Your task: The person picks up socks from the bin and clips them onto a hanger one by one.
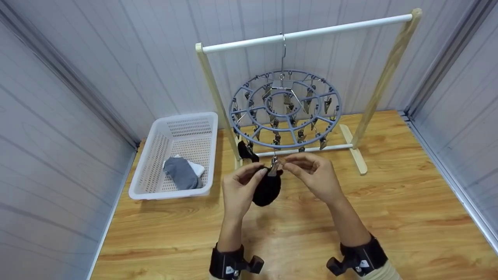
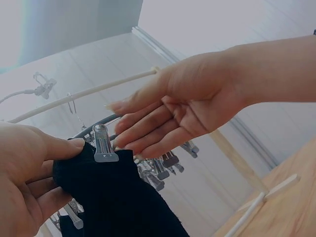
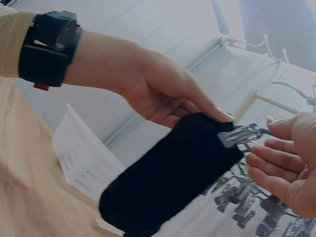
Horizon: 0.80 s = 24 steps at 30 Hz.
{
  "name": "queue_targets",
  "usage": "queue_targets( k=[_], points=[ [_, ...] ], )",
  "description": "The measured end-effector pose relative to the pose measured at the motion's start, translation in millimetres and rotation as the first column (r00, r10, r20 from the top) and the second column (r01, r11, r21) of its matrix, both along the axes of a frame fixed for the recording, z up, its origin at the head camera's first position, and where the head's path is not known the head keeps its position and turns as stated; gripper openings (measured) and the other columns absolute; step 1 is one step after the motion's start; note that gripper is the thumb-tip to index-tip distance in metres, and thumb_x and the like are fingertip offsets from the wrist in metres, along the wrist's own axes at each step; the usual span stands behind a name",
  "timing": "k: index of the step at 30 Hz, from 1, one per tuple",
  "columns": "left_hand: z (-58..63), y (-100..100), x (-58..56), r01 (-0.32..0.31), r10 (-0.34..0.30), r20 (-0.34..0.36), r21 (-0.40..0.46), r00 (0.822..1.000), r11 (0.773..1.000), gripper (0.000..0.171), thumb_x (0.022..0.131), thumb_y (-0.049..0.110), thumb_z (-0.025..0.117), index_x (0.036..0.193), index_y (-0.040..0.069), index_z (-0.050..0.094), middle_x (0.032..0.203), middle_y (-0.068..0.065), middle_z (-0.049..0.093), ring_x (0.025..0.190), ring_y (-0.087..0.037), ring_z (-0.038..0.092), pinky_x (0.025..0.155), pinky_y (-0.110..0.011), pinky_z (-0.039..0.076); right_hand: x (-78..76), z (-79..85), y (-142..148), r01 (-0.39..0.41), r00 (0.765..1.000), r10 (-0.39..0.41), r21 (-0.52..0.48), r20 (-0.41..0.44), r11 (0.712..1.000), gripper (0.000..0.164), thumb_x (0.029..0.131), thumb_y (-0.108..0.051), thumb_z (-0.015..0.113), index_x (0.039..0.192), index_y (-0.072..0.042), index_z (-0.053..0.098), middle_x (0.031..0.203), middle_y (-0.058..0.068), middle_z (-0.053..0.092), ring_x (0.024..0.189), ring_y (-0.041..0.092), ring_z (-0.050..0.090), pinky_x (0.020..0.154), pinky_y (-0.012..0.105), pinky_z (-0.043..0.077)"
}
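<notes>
A black sock (image 1: 267,190) hangs from a metal clip (image 2: 103,143) that bites its top edge. My left hand (image 1: 241,190) pinches the sock beside that clip, thumb on the near face. On the clip's other side is my right hand (image 1: 317,177), its thumb and fingers parted right by the clip with nothing between them, as the right wrist view shows. The clip belongs to a round grey-blue drying rack (image 1: 291,129), where many more clips dangle. Another black item (image 1: 247,151) hangs at the rack's left side.
The rack hooks over a white rail (image 1: 311,33) on a wooden stand (image 1: 383,83). To the left, a white plastic basket (image 1: 136,182) on the wood-patterned floor (image 1: 389,206) holds a grey sock (image 1: 182,173) and something white (image 1: 197,168). Panelled walls close in the sides and back.
</notes>
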<state>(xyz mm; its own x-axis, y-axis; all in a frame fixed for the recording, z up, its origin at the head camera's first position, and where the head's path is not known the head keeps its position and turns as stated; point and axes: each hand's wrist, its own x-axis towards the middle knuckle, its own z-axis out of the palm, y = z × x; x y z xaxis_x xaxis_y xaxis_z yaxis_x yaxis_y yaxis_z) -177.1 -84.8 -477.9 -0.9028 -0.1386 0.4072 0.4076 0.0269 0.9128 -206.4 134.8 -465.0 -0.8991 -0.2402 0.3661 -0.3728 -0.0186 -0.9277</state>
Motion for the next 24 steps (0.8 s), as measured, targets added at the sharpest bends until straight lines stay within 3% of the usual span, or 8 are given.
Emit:
queue_targets(
  k=[4, 8, 17, 24],
  points=[
    [2.3, -5, -0.2, -0.019, 0.019, -0.016, 0.006, 1.0, 1.0, 0.018, 0.093, 0.004, 0.082, 0.107, -0.006, 0.079, 0.099, -0.011, 0.08, 0.087, -0.021, 0.077, 0.08, -0.03, 0.063, -0.7, 3.7, 9, -0.027, 1.0, 0.027, 0.05, -0.003, 0.998, 0.017, 0.099, -0.007, 0.075, 0.115, -0.003, 0.077, 0.109, 0.019, 0.078, 0.099, 0.023, 0.077, 0.086, 0.033, 0.063],
    [4.2, -9, -0.3, -0.028, 0.029, -0.033, 0.025, 0.999, 0.999, 0.015, 0.092, 0.002, 0.082, 0.106, -0.004, 0.08, 0.098, -0.012, 0.08, 0.087, -0.022, 0.078, 0.08, -0.029, 0.063, -1.7, 5.8, 18, -0.039, 0.999, 0.04, 0.079, -0.017, 0.996, 0.016, 0.1, -0.008, 0.075, 0.114, -0.004, 0.078, 0.107, 0.016, 0.079, 0.097, 0.024, 0.077, 0.086, 0.035, 0.063],
    [7.0, -17, 1.9, -0.03, 0.033, -0.044, 0.065, 0.998, 0.997, 0.018, 0.091, -0.003, 0.081, 0.108, -0.01, 0.077, 0.1, -0.017, 0.079, 0.087, -0.019, 0.077, 0.08, -0.027, 0.062, -1.6, 9.5, 29, -0.032, 0.998, 0.035, 0.052, -0.048, 0.998, 0.014, 0.099, -0.001, 0.073, 0.113, 0.0, 0.077, 0.104, 0.017, 0.078, 0.095, 0.028, 0.077, 0.084, 0.035, 0.063],
    [10.9, -18, 4.0, -0.034, 0.037, -0.044, 0.069, 0.998, 0.997, 0.016, 0.091, -0.004, 0.08, 0.106, -0.008, 0.078, 0.099, -0.017, 0.079, 0.086, -0.018, 0.077, 0.079, -0.026, 0.062, -3.2, 11.4, 30, 0.068, 0.994, -0.071, -0.037, -0.087, 0.997, 0.009, 0.098, 0.004, 0.073, 0.106, 0.003, 0.077, 0.096, 0.022, 0.077, 0.088, 0.027, 0.076, 0.082, 0.034, 0.063]
  ],
)
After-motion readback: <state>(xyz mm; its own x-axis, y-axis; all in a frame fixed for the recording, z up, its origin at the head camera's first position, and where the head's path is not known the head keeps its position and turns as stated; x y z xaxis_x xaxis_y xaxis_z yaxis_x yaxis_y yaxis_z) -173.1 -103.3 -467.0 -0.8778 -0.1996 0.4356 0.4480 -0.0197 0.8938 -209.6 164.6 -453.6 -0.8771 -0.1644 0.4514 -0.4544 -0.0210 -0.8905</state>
